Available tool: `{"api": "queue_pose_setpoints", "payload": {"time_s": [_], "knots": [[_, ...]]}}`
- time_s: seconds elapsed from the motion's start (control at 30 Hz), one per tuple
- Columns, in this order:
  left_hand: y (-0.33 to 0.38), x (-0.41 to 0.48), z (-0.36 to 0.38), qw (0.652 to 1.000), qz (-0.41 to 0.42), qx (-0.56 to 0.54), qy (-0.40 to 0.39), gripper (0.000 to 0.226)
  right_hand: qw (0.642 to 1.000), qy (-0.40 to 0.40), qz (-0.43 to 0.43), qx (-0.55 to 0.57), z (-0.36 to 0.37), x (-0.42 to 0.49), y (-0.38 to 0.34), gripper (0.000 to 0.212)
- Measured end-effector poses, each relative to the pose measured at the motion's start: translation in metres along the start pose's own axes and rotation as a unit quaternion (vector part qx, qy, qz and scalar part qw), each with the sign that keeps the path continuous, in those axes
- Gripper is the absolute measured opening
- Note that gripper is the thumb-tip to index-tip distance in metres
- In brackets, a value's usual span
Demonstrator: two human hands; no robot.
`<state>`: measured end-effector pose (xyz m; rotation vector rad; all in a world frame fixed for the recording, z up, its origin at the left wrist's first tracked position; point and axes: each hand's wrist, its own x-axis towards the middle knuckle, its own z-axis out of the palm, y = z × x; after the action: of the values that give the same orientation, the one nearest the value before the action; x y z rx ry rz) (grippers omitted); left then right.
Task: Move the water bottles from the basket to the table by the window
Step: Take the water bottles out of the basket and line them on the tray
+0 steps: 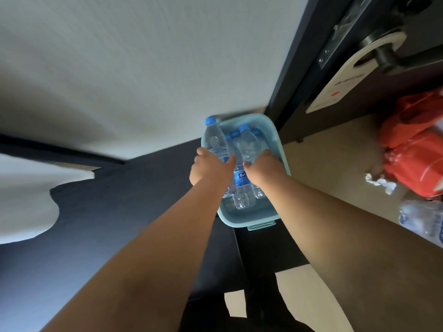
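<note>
Now arms outstretched: left hand (211, 167) grips left bottle (215, 140), right hand (262, 167) right bottle (249, 142).

No text fully legible. Centre of frame: blue label (241, 177) on middle bottle (242, 198) in basket (249, 215), white characters, too blurred to read. Upper right: pale door hanger (342, 77) on door handle (383, 56), one dark line of characters above red dot (335, 94), smaller lines beneath, all illegible. Right edge: more bottles (423, 220), blue label patches, print unreadable.
</note>
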<state>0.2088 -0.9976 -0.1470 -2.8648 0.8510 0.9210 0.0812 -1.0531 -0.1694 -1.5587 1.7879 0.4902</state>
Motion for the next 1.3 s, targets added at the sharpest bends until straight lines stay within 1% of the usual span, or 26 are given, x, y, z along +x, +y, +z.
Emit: {"api": "queue_pose_setpoints", "payload": {"time_s": [0.07, 0.17, 0.27, 0.4, 0.57, 0.63, 0.7, 0.83, 0.9, 0.97, 1.1, 1.23, 1.3], "knots": [[0.003, -0.003, 0.007, 0.999, -0.028, -0.039, 0.021, 0.079, 0.998, 0.034, 0.029, 0.045, 0.013, 0.002, -0.001, 0.074], [0.004, -0.002, 0.014, 0.995, -0.052, -0.084, 0.031, 0.077, 0.994, 0.072, 0.046, 0.062, 0.025, 0.003, 0.0, 0.078], [0.003, -0.002, 0.012, 0.995, -0.048, -0.084, 0.03, 0.075, 0.994, 0.073, 0.044, 0.075, 0.024, 0.007, 0.005, 0.081], [0.001, -0.006, 0.005, 0.999, -0.028, -0.036, 0.028, 0.069, 0.989, 0.023, 0.043, 0.138, 0.014, 0.002, 0.009, 0.062], [-0.008, -0.019, 0.002, 0.999, -0.01, -0.032, -0.01, 0.063, 0.985, 0.039, 0.033, 0.165, 0.015, -0.018, 0.016, 0.052], [-0.015, -0.027, 0.002, 0.999, -0.003, -0.022, -0.027, 0.063, 0.982, 0.045, 0.027, 0.179, 0.017, -0.029, 0.022, 0.051], [-0.023, -0.039, 0.005, 0.999, 0.003, -0.007, -0.036, 0.063, 0.983, 0.045, 0.019, 0.178, 0.019, -0.042, 0.028, 0.059], [-0.037, -0.065, 0.005, 0.999, 0.012, -0.012, -0.031, 0.061, 0.987, 0.062, -0.017, 0.148, 0.025, -0.082, 0.04, 0.091], [-0.044, -0.077, 0.0, 0.999, 0.019, -0.01, -0.031, 0.058, 0.985, 0.048, -0.047, 0.156, 0.029, -0.1, 0.047, 0.098], [-0.054, -0.089, -0.006, 0.999, 0.028, -0.003, -0.028, 0.057, 0.982, 0.029, -0.066, 0.173, 0.031, -0.115, 0.052, 0.093], [-0.081, -0.111, -0.019, 0.999, 0.044, 0.006, -0.016, 0.06, 0.971, 0.011, -0.109, 0.213, 0.037, -0.139, 0.057, 0.071], [-0.116, -0.133, -0.025, 0.998, 0.054, 0.029, 0.002, 0.062, 0.97, -0.002, -0.154, 0.186, 0.043, -0.159, 0.058, 0.052], [-0.136, -0.144, -0.023, 0.999, 0.042, 0.029, 0.006, 0.063, 0.969, -0.028, -0.169, 0.177, 0.05, -0.166, 0.059, 0.046]]}}
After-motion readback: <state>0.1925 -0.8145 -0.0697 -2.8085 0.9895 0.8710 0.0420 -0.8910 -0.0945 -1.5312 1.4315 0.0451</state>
